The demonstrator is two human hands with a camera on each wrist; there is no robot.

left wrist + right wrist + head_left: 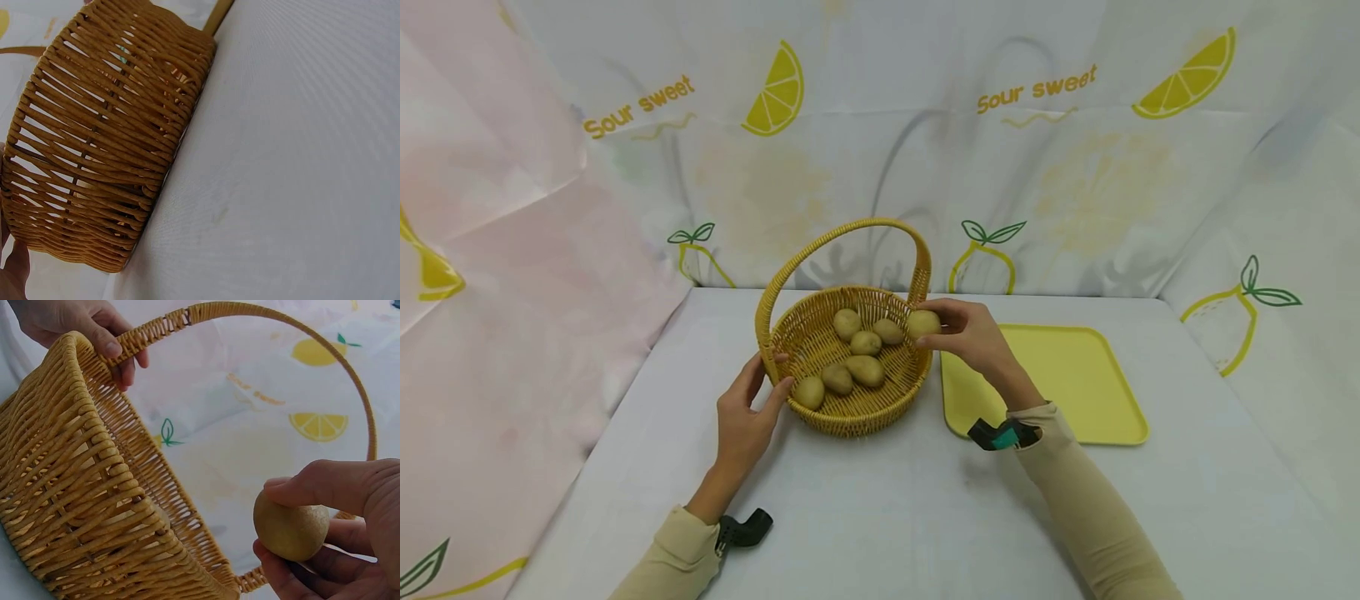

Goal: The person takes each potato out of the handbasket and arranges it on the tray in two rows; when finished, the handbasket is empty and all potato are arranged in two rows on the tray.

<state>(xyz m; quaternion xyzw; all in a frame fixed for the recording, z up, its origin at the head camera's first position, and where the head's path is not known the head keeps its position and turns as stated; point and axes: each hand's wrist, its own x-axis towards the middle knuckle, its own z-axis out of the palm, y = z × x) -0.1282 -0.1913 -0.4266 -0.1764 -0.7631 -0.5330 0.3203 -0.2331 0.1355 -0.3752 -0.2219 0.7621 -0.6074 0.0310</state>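
A woven wicker basket point(850, 425) with a tall arched handle stands on the table, several potatoes point(865, 371) lying inside it. My left hand point(747, 417) grips the basket's left rim at the foot of the handle; in the right wrist view its thumb and fingers wrap that spot. Between thumb and fingers, my right hand point(966, 337) pinches a single potato point(290, 525) at the basket's right rim, beside the other foot of the handle. Only the basket's woven side point(106, 131) and a bit of the left hand point(14, 272) show in the left wrist view.
To the right of the basket lies a yellow rectangular tray point(1075, 383), partly behind the right forearm. A white cloth covers the table point(880, 517). Lemon-printed curtains point(880, 150) hang behind and at both sides.
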